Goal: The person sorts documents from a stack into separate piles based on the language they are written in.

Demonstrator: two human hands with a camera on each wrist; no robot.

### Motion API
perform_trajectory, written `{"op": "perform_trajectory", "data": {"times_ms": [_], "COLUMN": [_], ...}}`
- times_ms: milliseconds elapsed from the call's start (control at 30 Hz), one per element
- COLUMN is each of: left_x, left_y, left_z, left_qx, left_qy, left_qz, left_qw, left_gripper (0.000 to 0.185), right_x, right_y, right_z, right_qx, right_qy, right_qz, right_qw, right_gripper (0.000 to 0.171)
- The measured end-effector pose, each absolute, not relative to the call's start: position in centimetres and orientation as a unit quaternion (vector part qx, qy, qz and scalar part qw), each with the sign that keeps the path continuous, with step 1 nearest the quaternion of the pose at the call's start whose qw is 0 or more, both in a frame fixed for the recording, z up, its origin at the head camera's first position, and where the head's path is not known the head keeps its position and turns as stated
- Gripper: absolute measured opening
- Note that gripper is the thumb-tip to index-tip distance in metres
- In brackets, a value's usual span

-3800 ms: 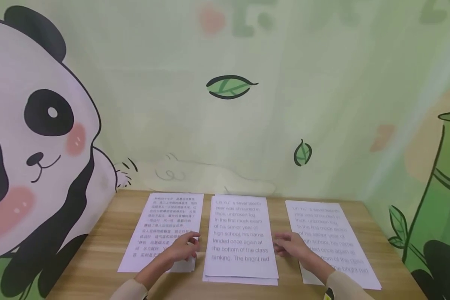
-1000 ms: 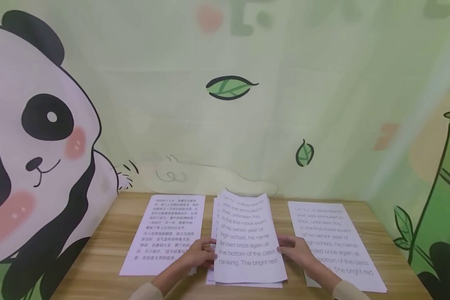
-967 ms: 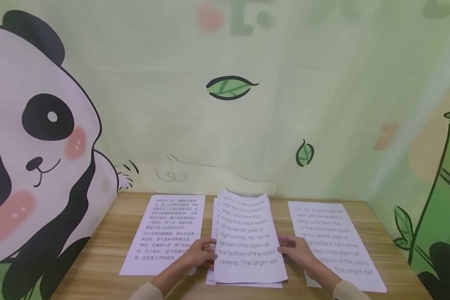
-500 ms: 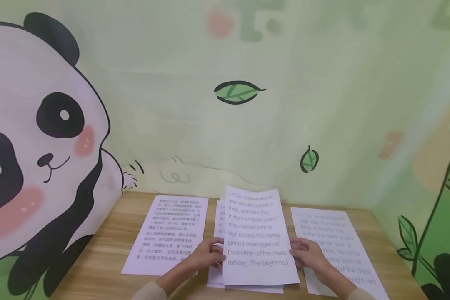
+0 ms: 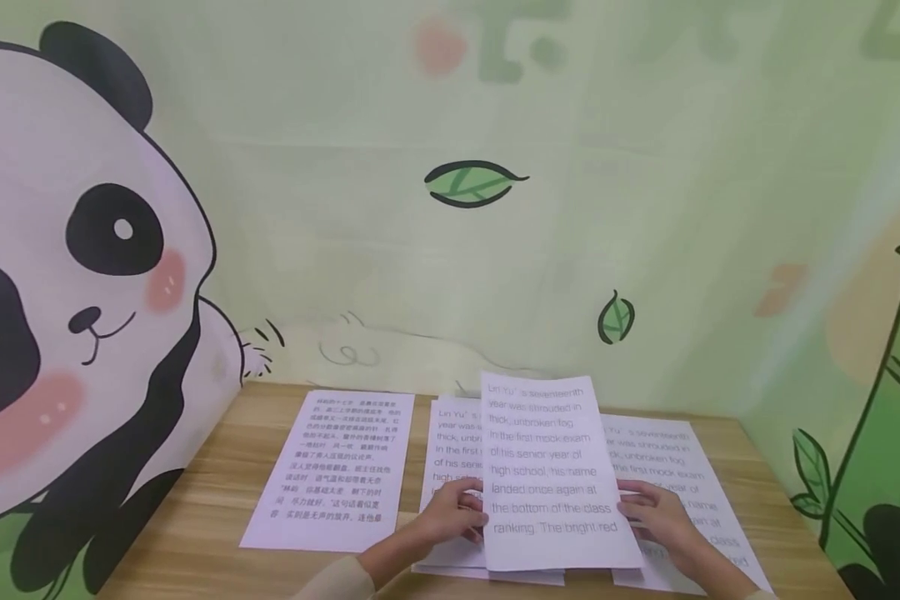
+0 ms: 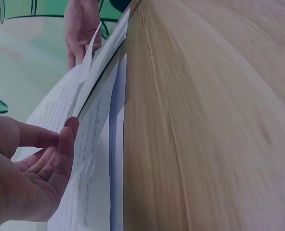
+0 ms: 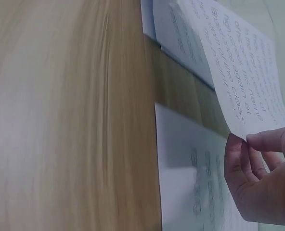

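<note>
A printed sheet of paper [image 5: 547,467] with large English text is held up off the table, tilted toward the head camera. My left hand [image 5: 453,518] pinches its left edge between thumb and fingers. On the opposite edge my right hand [image 5: 660,521] pinches it the same way, as the right wrist view shows with the lifted sheet [image 7: 248,72]. Beneath and to the left lies the middle paper stack [image 5: 450,554], partly covered by the raised sheet. Under my right hand and forearm rests the right-hand paper [image 5: 682,450], its left part hidden.
A page of Chinese text [image 5: 330,467] lies at the left on the wooden table [image 5: 202,500]. Behind the table's back edge hangs a green backdrop [image 5: 345,208] with a panda, leaves and bamboo drawn on it.
Both hands were first apart from the middle stack, then took its top sheet by the side edges. The sheet has since risen and moved right, uncovering more of the stack and overlapping the right-hand paper.
</note>
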State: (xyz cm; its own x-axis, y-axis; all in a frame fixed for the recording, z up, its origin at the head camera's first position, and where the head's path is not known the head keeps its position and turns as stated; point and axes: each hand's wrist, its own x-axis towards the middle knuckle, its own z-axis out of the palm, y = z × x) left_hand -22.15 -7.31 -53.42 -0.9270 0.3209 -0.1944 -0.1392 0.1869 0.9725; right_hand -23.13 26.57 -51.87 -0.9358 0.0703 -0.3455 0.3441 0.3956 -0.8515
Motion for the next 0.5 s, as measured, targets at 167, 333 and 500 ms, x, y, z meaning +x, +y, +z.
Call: {"op": "perform_trajectory", "data": {"times_ms": [167,333,500], "left_x": [-22.1,-22.4,-23.0], "left_y": [-5.0,-2.5,-0.7], "left_z": [-53.0,-52.9,-53.0], "left_qx": [0.062,0.067,0.064], "left_qy": [0.748,0.740,0.726], "left_qz": [0.635,0.641,0.654], "left_qw": [0.184,0.193,0.201], "left_gripper": [0.047,0.044,0.039], "right_x": [-22.7,-22.4,-22.4], "right_y": [28.8,31.6,33.7], "right_z": [-52.0,-52.2,-52.2], "right_qx": [0.139,0.137,0.138], "right_qy": [0.826,0.825,0.815], "right_qz": [-0.531,-0.534,-0.549], "right_qw": [0.126,0.123,0.126], "right_gripper": [0.057,0.061,0.062]}}
